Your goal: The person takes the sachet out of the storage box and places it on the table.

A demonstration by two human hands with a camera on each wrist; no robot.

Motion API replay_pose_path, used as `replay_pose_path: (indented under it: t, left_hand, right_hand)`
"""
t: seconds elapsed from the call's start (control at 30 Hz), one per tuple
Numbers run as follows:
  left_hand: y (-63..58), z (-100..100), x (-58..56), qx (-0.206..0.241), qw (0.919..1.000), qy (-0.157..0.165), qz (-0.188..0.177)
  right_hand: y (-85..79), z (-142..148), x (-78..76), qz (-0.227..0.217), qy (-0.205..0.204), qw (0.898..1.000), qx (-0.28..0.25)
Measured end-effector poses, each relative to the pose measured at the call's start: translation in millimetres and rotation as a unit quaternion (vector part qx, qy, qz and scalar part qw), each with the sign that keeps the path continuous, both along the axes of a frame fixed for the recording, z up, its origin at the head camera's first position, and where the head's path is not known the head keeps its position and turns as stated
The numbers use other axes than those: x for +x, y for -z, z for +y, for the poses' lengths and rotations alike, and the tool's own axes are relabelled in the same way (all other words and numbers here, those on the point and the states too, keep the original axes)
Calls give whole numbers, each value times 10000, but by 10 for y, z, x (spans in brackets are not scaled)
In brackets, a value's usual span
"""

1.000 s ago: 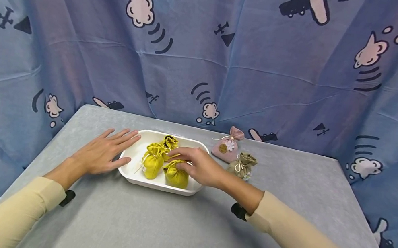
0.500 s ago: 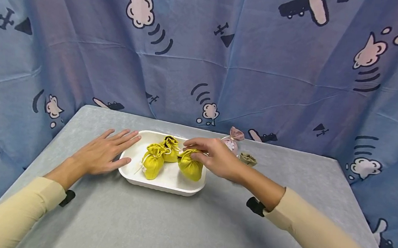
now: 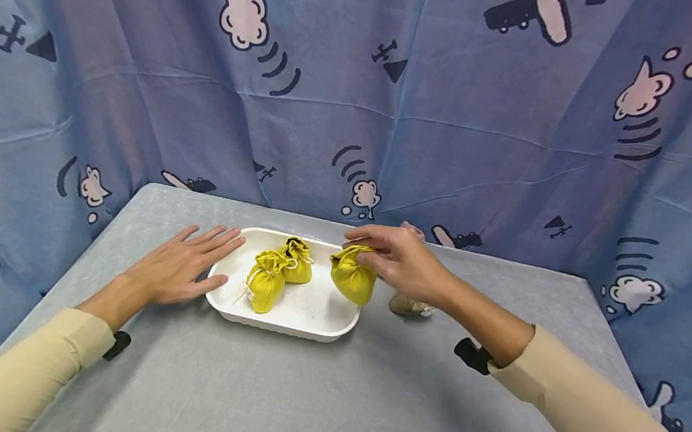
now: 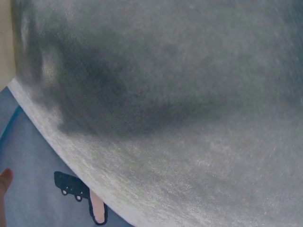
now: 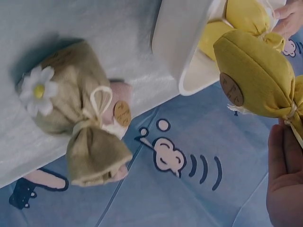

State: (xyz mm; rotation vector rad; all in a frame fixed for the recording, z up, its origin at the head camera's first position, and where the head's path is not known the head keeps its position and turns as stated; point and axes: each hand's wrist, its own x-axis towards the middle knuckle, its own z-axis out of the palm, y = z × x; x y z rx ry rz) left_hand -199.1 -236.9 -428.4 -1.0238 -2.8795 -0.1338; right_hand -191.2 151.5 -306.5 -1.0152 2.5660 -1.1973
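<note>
In the head view my right hand pinches the gathered neck of a yellow drawstring pouch, held up over the right rim of a white tray. A round brown tag shows on that pouch in the right wrist view. Two more yellow pouches, a front one and a back one, stand in the tray's left part. At the tray's left end lies my left hand, fingers straight and spread, fingertips at the rim. The left wrist view shows mostly tabletop.
Right of the tray, partly hidden by my right hand, sits an olive-beige pouch with a white flower. Behind it is a pink pouch, mostly covered in both views. A blue printed curtain hangs behind the grey table.
My right hand has lifted the yellow pouch off the tray floor and carried it up and to the right. It now covers more of the pink and olive-beige pouches. My left hand stays put.
</note>
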Motion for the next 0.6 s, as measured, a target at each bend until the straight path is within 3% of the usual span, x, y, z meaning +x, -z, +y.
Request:
replay_pose_path:
  t: [0.43,0.6]
  left_hand:
    - [-3,-1,4,-25,10000,5,-1]
    - [-2,-1,2,-29,10000,11,24]
  right_hand:
    - [-52,217,-39,465,528,9975,-79]
    - [-28,293,-49,327,655,9972,-124]
